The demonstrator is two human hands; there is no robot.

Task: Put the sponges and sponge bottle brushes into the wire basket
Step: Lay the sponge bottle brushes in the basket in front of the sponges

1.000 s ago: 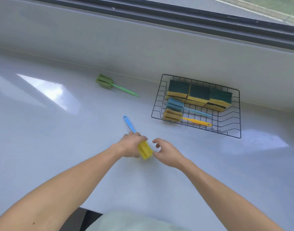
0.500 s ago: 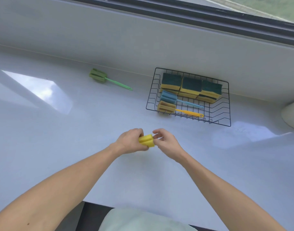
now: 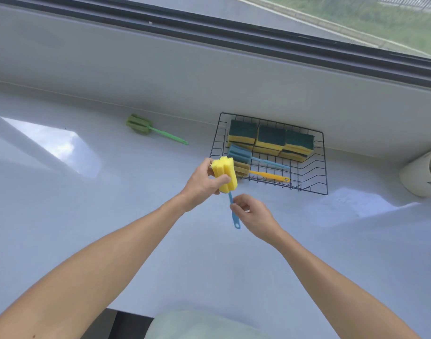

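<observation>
White counter under the window: you are now lifting the yellow brush [image 3: 224, 174] off it, just before the basket's [image 3: 324, 167] front-left corner.
Your left hand [image 3: 204, 182] is gripping its sponge head, your right hand [image 3: 252, 212] is pinching the blue handle, flipped toward you since a second ago. Basket is holding sponges [image 3: 270, 140] and two brushes [image 3: 248, 165]; the green brush [image 3: 146, 126] is lying by the back edge.

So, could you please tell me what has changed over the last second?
The left hand lifted the yellow brush off the counter, head up toward the wire basket. The right hand now pinches its blue handle. The green brush and the basket's contents stayed put.
</observation>
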